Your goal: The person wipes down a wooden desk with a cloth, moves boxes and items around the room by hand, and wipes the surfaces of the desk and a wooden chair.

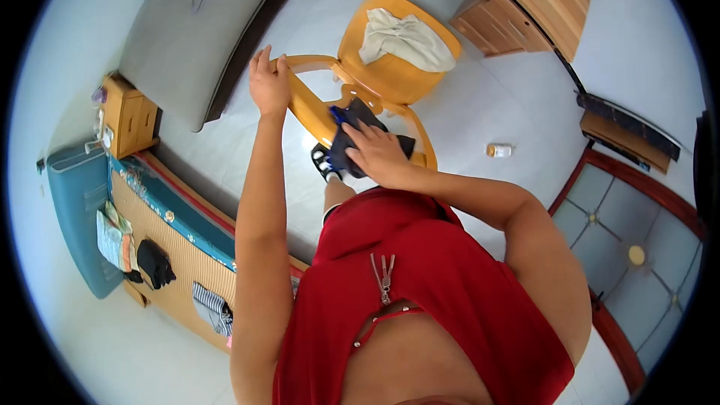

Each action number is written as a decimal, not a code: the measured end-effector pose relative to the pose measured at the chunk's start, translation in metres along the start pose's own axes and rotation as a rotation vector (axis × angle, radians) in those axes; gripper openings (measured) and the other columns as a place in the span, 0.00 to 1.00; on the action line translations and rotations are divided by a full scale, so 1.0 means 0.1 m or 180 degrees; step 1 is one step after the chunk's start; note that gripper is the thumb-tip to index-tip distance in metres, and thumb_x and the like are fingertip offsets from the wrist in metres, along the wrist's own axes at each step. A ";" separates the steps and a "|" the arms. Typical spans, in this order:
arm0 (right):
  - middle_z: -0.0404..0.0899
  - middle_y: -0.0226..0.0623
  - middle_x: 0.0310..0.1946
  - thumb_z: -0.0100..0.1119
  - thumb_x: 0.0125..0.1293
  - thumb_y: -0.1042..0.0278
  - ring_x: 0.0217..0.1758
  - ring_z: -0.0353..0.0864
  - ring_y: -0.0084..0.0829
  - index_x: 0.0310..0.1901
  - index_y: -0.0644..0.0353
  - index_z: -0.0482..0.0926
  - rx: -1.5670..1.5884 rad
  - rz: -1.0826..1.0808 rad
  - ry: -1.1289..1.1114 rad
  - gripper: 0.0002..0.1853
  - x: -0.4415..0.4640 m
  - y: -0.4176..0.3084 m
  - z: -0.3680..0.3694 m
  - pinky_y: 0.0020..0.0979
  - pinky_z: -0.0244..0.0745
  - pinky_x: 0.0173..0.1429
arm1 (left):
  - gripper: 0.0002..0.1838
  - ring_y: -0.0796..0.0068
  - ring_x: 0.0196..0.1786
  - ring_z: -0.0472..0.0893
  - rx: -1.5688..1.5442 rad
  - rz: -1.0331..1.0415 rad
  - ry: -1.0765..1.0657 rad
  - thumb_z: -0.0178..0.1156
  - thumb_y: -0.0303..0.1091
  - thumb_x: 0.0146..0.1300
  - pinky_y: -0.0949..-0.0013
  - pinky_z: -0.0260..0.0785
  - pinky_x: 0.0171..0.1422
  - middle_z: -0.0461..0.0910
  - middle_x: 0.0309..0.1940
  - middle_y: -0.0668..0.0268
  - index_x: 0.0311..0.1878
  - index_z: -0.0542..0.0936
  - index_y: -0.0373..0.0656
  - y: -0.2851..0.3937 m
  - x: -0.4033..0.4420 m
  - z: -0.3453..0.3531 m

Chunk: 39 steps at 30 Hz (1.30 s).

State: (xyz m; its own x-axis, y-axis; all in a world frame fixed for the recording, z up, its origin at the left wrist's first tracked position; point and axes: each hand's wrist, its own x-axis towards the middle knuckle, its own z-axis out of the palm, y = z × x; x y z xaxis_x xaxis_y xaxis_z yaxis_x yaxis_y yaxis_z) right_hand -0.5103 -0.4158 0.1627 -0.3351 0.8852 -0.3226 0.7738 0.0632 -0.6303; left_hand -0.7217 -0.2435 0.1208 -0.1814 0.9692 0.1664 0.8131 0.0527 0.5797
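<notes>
A yellow wooden chair [309,111] stands in front of me, its backrest toward my body. My left hand [270,84] is closed over the left end of the chair's frame, the fingers curled at its edge. On the backrest's top rail lies a dark cloth [361,115] with a blue part. My right hand [377,154] presses on this cloth, fingers bent over it; the fingertips partly sink into its folds. A crumpled cream-white cloth [409,41] rests on the chair seat [365,69], apart from both hands.
A grey padded bed or couch [195,37] stands at upper left, a small wooden cabinet [131,116] below it. A bed with a striped mat [180,255] holds folded clothes. A small bottle [499,150] lies on the floor. Wooden drawers [501,24] and a glass-paned door [615,214] are to the right.
</notes>
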 end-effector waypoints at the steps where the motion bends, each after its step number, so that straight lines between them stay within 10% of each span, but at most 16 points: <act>1: 0.66 0.53 0.70 0.49 0.74 0.52 0.67 0.69 0.55 0.74 0.55 0.61 0.0049 -0.0097 0.0255 0.31 0.06 -0.09 0.08 0.52 0.63 0.68 | 0.22 0.52 0.57 0.81 0.0077 0.0072 -0.0062 0.62 0.44 0.67 0.56 0.74 0.61 0.78 0.61 0.54 0.59 0.81 0.42 -0.03 0.02 -0.01; 9: 0.69 0.48 0.68 0.65 0.64 0.55 0.67 0.72 0.48 0.74 0.47 0.62 -0.0589 -0.0354 0.0841 0.38 -0.11 -0.15 0.13 0.47 0.67 0.67 | 0.24 0.53 0.43 0.87 0.0000 0.0531 -0.1237 0.66 0.52 0.61 0.57 0.78 0.52 0.87 0.42 0.53 0.50 0.87 0.40 -0.22 0.36 -0.19; 20: 0.77 0.33 0.59 0.70 0.55 0.54 0.59 0.76 0.35 0.66 0.42 0.73 -0.2277 0.0205 0.2213 0.34 -0.65 0.00 0.48 0.42 0.67 0.66 | 0.29 0.68 0.55 0.83 -0.1745 0.0456 -0.2098 0.70 0.45 0.62 0.69 0.72 0.61 0.84 0.53 0.55 0.61 0.80 0.36 -0.57 0.52 -0.03; 27: 0.77 0.33 0.57 0.54 0.66 0.69 0.59 0.77 0.35 0.70 0.38 0.68 -0.2658 -0.0040 0.1591 0.30 -0.73 0.18 0.34 0.41 0.68 0.66 | 0.28 0.71 0.50 0.83 -0.1906 0.0289 -0.2229 0.69 0.44 0.63 0.70 0.73 0.57 0.85 0.49 0.57 0.61 0.80 0.34 -0.61 0.54 0.06; 39: 0.73 0.32 0.64 0.59 0.61 0.70 0.68 0.72 0.36 0.70 0.35 0.68 -0.2467 0.0395 0.1109 0.34 -0.93 0.45 -0.04 0.41 0.63 0.73 | 0.28 0.60 0.46 0.86 -0.1320 0.0574 -0.2548 0.65 0.47 0.65 0.64 0.75 0.54 0.86 0.46 0.51 0.63 0.78 0.40 -0.45 0.18 0.06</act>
State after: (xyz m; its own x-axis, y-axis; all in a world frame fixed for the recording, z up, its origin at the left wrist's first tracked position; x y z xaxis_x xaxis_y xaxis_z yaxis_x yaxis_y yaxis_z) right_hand -0.4425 -0.4939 0.1673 -0.1378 0.9896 -0.0421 0.9852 0.1413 0.0966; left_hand -0.7583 -0.2267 0.0934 0.4917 0.8397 -0.2303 0.5004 -0.0561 0.8639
